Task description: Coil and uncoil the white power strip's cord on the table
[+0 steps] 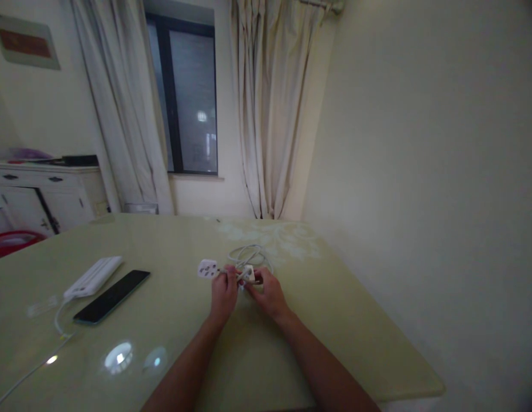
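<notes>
A thin, pale cable lies in loose loops on the table, just beyond my hands. My left hand is closed, pinching a stretch of this cable. Left of those fingers, a white socket piece with dark slots sticks out at the cable's end. My right hand is closed around the cable beside a small white block, which could be a plug or adapter. The two hands almost meet, and the fingertips partly hide what lies between them.
A white power strip with its cord lies on the glossy table, left of my hands. Next to it is a black phone. A plain wall runs along the right side; curtains and a window stand behind.
</notes>
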Motion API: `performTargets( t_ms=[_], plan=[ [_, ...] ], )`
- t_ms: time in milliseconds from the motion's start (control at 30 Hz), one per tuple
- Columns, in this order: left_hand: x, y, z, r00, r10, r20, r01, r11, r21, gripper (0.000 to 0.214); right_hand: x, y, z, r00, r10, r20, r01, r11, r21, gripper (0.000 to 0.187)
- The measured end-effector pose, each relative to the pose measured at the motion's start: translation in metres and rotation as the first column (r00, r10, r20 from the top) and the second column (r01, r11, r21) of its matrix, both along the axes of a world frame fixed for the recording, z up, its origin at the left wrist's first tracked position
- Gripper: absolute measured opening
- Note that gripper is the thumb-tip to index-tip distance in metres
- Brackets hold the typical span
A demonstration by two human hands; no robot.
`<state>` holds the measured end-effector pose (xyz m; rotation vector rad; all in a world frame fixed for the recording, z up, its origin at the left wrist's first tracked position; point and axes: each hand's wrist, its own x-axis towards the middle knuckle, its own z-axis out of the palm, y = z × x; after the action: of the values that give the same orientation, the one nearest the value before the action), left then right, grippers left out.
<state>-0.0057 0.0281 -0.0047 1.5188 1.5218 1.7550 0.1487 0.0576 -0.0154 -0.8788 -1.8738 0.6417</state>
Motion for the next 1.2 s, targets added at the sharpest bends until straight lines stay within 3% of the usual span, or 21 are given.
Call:
performTargets(
  t_ms=[100, 200, 367, 567, 733, 900, 1000, 1100, 1200],
  plan=[
    [0.000, -0.001, -0.001, 0.998, -0.051, -0.036, 0.052, 0.998, 0.036, 0.056, 0.000, 0.004, -0.004, 0.993, -0.010, -0.119, 0.001, 0.997, -0.073, 0.039],
    [0.000, -0.002, 0.000, 0.993, -0.060, -0.106, 0.068, 0.995, 0.067, 0.050, 0.002, 0.006, -0.006, 0.992, 0.013, -0.126, -0.018, 0.999, -0.044, 0.056],
    [0.000, -0.001, -0.001, 0.990, -0.082, -0.114, 0.088, 0.995, 0.047, 0.034, 0.003, 0.007, -0.006, 0.998, 0.057, -0.025, -0.056, 0.998, 0.034, 0.046],
    [-0.001, 0.003, 0.001, 0.990, -0.094, -0.103, 0.101, 0.993, 0.063, 0.031, 0.002, 0.006, -0.001, 0.996, 0.084, 0.035, -0.086, 0.994, 0.064, 0.048],
    [-0.012, 0.000, 0.011, 0.959, -0.247, -0.141, 0.266, 0.954, 0.135, 0.044, 0.003, 0.002, 0.002, 0.979, -0.003, 0.202, -0.013, 0.997, 0.075, 0.049],
    [-0.015, 0.000, 0.014, 0.928, -0.368, -0.053, 0.371, 0.927, 0.052, 0.031, 0.000, -0.001, 0.007, 0.992, 0.053, 0.115, -0.059, 0.997, 0.048, 0.044],
    [-0.011, 0.004, 0.012, 0.937, -0.343, 0.062, 0.340, 0.939, 0.059, 0.034, -0.001, -0.001, 0.012, 0.992, -0.123, -0.022, 0.125, 0.989, 0.074, 0.040],
    [-0.009, 0.007, 0.011, 0.945, -0.239, 0.223, 0.232, 0.971, 0.055, 0.037, 0.003, -0.002, 0.016, 0.939, -0.322, -0.124, 0.337, 0.933, 0.125, 0.044],
    [-0.011, 0.009, 0.012, 0.936, -0.104, 0.335, 0.094, 0.995, 0.045, 0.039, 0.006, -0.005, 0.016, 0.974, -0.227, -0.007, 0.227, 0.972, 0.058, 0.053]
  ],
)
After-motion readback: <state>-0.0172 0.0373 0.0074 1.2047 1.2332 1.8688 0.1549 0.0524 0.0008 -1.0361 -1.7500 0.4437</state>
